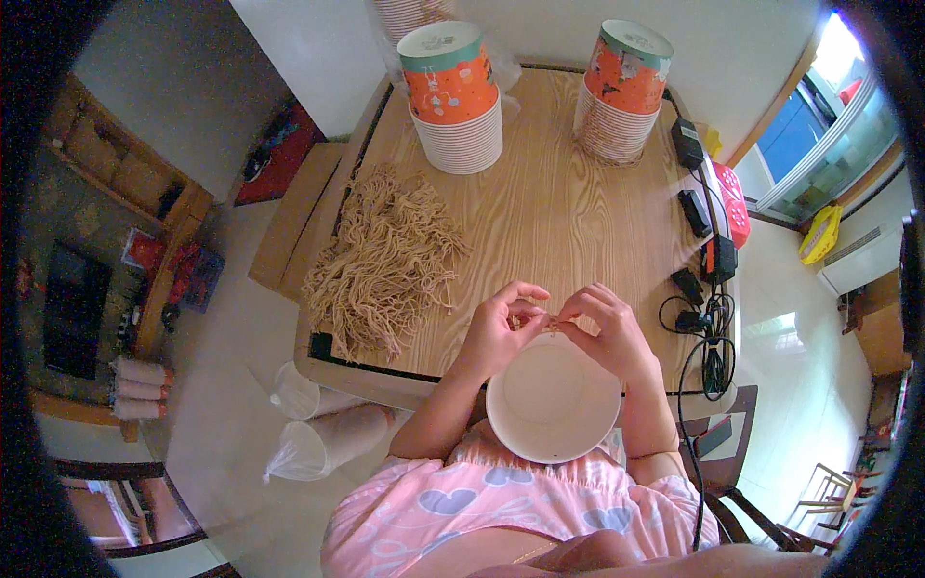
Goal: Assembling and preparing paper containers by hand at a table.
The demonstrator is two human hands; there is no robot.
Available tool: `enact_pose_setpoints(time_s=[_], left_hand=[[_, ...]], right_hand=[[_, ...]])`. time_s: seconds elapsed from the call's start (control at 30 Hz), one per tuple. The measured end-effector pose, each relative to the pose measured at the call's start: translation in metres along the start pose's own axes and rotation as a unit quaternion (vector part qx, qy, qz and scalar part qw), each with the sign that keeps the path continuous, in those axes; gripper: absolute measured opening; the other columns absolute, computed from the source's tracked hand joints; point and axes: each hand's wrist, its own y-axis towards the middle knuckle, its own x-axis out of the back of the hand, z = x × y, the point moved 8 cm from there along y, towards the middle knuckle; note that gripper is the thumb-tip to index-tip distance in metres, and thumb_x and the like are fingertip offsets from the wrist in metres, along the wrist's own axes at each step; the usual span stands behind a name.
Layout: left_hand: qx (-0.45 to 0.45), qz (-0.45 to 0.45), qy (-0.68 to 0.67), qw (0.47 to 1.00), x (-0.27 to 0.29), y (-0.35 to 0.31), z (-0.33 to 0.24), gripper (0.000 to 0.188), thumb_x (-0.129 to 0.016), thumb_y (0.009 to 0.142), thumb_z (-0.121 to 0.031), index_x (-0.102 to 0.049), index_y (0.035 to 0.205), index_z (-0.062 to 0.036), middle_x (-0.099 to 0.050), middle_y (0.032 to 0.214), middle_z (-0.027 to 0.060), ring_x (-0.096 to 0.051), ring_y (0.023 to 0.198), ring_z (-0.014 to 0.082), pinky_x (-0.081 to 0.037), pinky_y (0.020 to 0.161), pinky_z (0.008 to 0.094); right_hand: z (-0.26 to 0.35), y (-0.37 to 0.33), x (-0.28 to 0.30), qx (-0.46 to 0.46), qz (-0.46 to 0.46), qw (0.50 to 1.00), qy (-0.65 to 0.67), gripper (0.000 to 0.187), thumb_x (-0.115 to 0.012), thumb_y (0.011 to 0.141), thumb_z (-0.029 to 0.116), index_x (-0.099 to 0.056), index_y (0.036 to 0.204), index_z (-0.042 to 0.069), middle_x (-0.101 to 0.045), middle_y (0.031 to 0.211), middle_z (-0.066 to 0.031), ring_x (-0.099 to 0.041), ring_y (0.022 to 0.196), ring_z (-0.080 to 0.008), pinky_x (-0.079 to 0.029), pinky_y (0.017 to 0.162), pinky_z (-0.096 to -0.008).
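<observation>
A white paper bucket (pixel 554 409) rests in front of me at the table's near edge, its open mouth facing up. A small dark hole shows near its closest rim. At the far rim my left hand (pixel 499 328) and my right hand (pixel 611 332) meet, fingertips pinched together. Between them is a short bit of tan cord (pixel 556 324), mostly covered by the fingers; whether it passes through the rim I cannot tell. Left of my hands lies a big loose heap of tan cords (pixel 390 255) on the wooden table (pixel 525 226).
Two upside-down stacks of orange printed paper buckets, a left stack (pixel 453 96) and a right stack (pixel 624 91), stand at the back. Black adapters and cables (pixel 713 318) run along the right edge. Bagged bucket stacks (pixel 332 443) lie on the floor at left.
</observation>
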Motion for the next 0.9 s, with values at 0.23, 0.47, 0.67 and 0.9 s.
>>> enact_pose_setpoints(time_s=[0.23, 0.47, 0.67, 0.9], left_hand=[[0.003, -0.005, -0.019, 1.000, 0.000, -0.001, -0.005, 0.027, -0.067, 0.080, -0.007, -0.056, 0.105, -0.0060, -0.064, 0.086, 0.0044, -0.060, 0.076, 0.0081, -0.048, 0.066, 0.0213], [-0.006, -0.011, -0.009, 1.000, -0.001, -0.002, -0.007, 0.025, -0.066, 0.080, -0.007, -0.058, 0.103, -0.0074, -0.063, 0.087, 0.0026, -0.059, 0.075, 0.0074, -0.048, 0.064, 0.0218], [0.002, -0.012, 0.030, 0.999, 0.000, -0.002, -0.008, 0.026, -0.067, 0.080, -0.008, -0.058, 0.104, -0.0080, -0.063, 0.083, 0.0017, -0.058, 0.072, 0.0067, -0.047, 0.062, 0.0217], [-0.021, 0.001, 0.029, 0.999, -0.004, -0.003, -0.012, 0.035, -0.070, 0.076, -0.006, -0.054, 0.108, -0.0089, -0.064, 0.082, 0.0028, -0.059, 0.074, 0.0078, -0.046, 0.064, 0.0212]], right_hand=[[0.000, 0.001, 0.000, -0.001, -0.007, 1.000, 0.010, 0.015, -0.070, 0.069, 0.003, -0.060, 0.080, 0.003, -0.060, 0.080, -0.0081, -0.059, 0.077, -0.0247, -0.048, 0.068, -0.0326], [0.001, 0.000, 0.000, -0.007, -0.006, 1.000, 0.012, 0.014, -0.070, 0.069, 0.003, -0.061, 0.080, 0.003, -0.060, 0.080, -0.0079, -0.059, 0.078, -0.0245, -0.048, 0.068, -0.0331], [0.001, 0.001, 0.000, 0.004, -0.010, 1.000, 0.004, 0.014, -0.070, 0.069, 0.003, -0.062, 0.080, 0.004, -0.060, 0.080, -0.0077, -0.059, 0.078, -0.0243, -0.048, 0.068, -0.0328], [-0.004, 0.000, 0.000, -0.011, -0.012, 1.000, 0.009, 0.017, -0.071, 0.069, 0.004, -0.059, 0.081, 0.003, -0.058, 0.079, -0.0084, -0.058, 0.076, -0.0238, -0.048, 0.067, -0.0322]])
